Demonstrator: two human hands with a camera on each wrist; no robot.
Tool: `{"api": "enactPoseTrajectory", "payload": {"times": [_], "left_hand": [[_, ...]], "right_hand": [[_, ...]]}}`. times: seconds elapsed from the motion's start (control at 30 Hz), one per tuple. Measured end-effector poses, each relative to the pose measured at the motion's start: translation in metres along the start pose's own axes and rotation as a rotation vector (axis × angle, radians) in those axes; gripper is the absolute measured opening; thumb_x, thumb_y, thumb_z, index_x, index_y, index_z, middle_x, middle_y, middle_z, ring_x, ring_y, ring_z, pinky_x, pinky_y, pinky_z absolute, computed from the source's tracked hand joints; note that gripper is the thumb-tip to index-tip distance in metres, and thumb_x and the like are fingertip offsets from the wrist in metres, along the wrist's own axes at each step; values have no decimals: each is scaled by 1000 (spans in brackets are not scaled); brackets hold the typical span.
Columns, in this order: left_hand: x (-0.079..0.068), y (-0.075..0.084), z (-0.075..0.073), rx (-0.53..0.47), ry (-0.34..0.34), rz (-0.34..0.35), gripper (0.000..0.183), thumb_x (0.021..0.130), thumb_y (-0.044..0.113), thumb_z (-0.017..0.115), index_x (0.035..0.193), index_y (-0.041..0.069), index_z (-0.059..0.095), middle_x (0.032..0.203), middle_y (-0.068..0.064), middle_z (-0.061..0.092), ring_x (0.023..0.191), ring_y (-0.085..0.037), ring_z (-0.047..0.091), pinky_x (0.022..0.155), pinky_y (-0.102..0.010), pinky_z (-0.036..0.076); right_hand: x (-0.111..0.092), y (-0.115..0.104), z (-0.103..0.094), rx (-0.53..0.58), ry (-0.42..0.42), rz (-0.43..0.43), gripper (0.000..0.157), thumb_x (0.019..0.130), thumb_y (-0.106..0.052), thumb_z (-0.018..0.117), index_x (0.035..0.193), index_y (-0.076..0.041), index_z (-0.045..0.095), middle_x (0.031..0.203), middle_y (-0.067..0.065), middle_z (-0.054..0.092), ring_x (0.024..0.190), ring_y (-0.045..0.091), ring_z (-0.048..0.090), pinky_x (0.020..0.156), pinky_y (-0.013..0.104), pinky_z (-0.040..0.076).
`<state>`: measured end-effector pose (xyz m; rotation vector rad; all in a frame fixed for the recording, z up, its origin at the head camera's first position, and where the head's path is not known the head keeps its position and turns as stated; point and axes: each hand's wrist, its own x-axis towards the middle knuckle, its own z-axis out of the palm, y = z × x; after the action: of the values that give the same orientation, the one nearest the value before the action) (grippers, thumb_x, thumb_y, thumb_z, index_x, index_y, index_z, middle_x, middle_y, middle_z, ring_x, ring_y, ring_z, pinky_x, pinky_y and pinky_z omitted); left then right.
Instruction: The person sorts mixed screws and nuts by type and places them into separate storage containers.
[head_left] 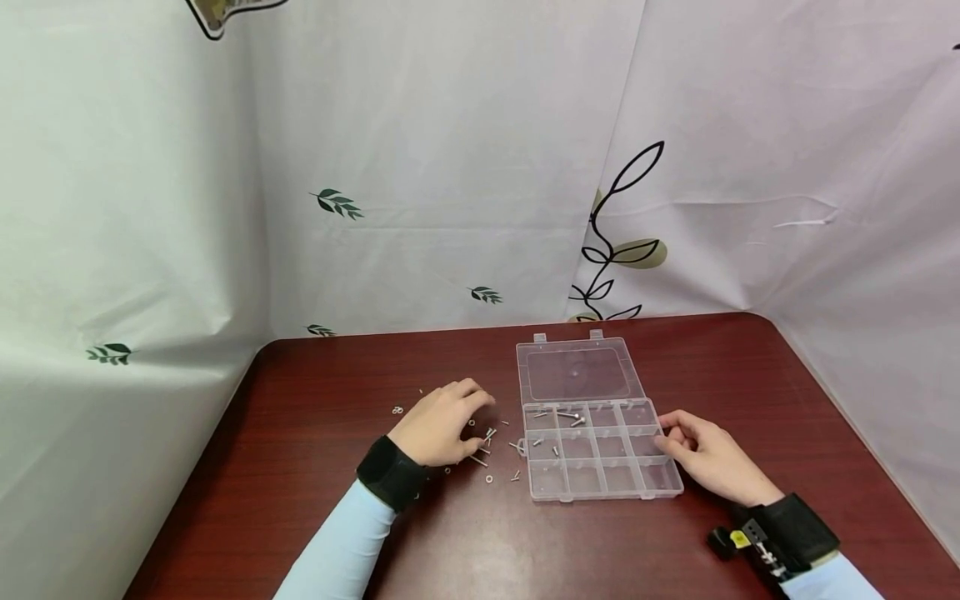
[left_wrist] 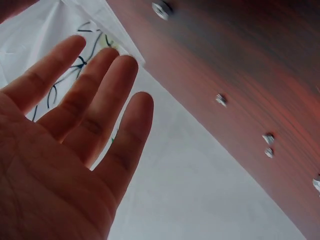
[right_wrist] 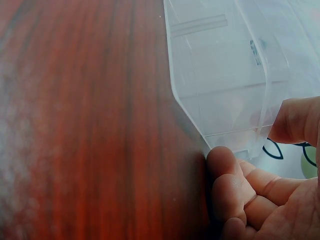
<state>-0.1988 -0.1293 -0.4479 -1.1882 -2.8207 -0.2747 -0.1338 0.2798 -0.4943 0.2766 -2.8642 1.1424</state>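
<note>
The left hand (head_left: pixel 441 423) is over the dark red surface (head_left: pixel 465 550), fingers loosely extended and slightly spread, holding nothing I can see. Loose screws (head_left: pixel 490 434) lie just beside its thumb, and small washers (head_left: pixel 397 410) sit near its outer side. The right hand (head_left: pixel 720 462) pinches the near-side corner region of the clear compartment box (head_left: pixel 607 497), thumb against the side wall, other fingers curled low. To that hand's left, a few bolts (head_left: pixel 578 422) rest inside the compartments; the opened lid (head_left: pixel 576 375) lies beyond.
</note>
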Motion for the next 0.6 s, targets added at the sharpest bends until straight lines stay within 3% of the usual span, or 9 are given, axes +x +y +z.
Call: {"api": "enactPoseTrajectory", "payload": {"times": [0.27,0.6], "left_hand": [[-2,-6,-2,-27,-13,-19,28,78,18,70,105,19,68,95,3,60,81,-12,54,72,-29,48],[-1,-5,7,-26,-35,-15,14,74,14,69,86,21,64,80,9,53,69,-9,48,63,-26,43]], "right_hand": [[0,0,0,0,-1,4,28,93,-32,64,108,-9,65,72,-5,48,59,5,42,62,25,34],[1,2,1,-8,3,-5,27,93,-32,65,108,-10,65,72,-6,48,59,4,42,62,25,34]]}}
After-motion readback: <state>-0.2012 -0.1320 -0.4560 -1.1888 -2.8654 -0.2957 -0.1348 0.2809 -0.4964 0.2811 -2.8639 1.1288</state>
